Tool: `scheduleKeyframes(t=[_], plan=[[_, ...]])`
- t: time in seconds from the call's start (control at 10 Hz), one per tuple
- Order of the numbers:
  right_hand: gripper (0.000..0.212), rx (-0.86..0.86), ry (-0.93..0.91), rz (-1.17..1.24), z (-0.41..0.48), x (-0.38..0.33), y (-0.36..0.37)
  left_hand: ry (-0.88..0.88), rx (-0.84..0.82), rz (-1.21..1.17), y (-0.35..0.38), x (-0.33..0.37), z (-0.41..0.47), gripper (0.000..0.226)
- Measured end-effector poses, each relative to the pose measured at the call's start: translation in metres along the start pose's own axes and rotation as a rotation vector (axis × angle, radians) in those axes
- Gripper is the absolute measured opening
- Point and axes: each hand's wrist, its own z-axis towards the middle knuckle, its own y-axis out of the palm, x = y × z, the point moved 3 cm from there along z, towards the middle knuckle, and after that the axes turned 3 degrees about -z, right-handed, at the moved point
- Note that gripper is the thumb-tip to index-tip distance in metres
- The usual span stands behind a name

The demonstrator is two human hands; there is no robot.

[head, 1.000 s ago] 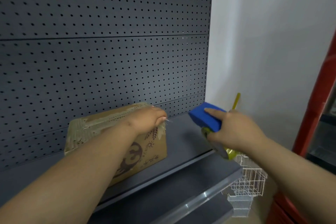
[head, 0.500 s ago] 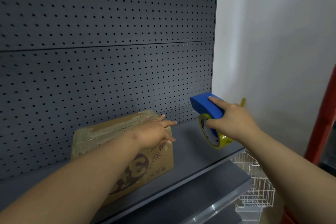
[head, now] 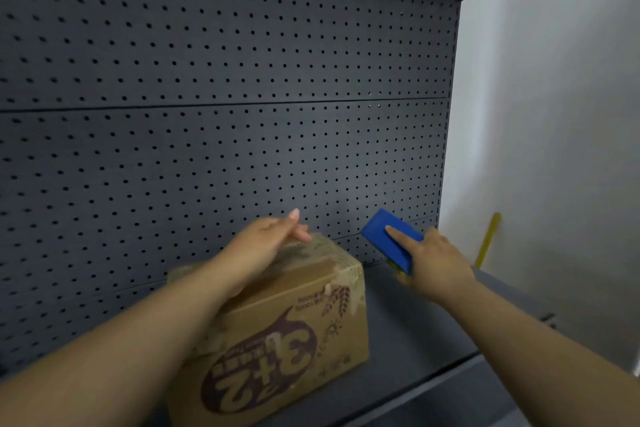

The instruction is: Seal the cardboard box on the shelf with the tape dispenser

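A brown cardboard box (head: 294, 329) with dark printed graphics stands on the grey shelf (head: 415, 322), its top covered with strips of clear tape. My left hand (head: 263, 250) lies flat on the box's top, fingers spread and slightly lifted at the far edge. To the right of the box, my right hand (head: 436, 263) grips the blue tape dispenser (head: 389, 239), forefinger stretched along its top. The dispenser hovers above the shelf, apart from the box. Its tape roll is mostly hidden behind my hand.
A dark grey pegboard panel (head: 225, 97) rises right behind the box. A white wall (head: 554, 114) stands to the right, with a yellow stick (head: 488, 239) leaning against it. The shelf's front edge (head: 450, 367) runs below my right forearm.
The view has moved closer and the box looms larger. My left hand has shifted up onto the box's top. My right hand has tilted the dispenser so that the tape roll is now hidden.
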Motion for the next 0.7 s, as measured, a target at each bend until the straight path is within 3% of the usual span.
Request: scheduleKeyframes(t=[0.1,0.2,0.3,0.5,0.6,0.7], plan=[[0.08,-0.012,-0.118,-0.144,0.008,-0.011,0.023,-0.079,0.019,0.381,-0.023,-0.016,-0.017,0.056],[0.075,-0.028,-0.221,-0.198,0.013,-0.015,0.047,-0.131,-0.011,0.605,-0.034,-0.034,-0.03,0.063],[0.058,-0.061,-0.269,-0.226,0.009,-0.02,0.065,-0.178,-0.007,0.631,-0.037,-0.043,-0.04,0.061],[0.1,-0.219,-0.324,-0.257,-0.001,-0.016,0.083,-0.203,-0.015,0.72,-0.035,-0.053,-0.052,0.059],[0.107,-0.3,-0.343,-0.19,-0.003,-0.014,0.083,-0.196,0.021,0.702,-0.034,-0.049,-0.053,0.058],[0.091,-0.28,-0.27,-0.059,0.006,-0.01,0.059,-0.193,0.116,0.684,-0.043,-0.039,-0.053,0.056]])
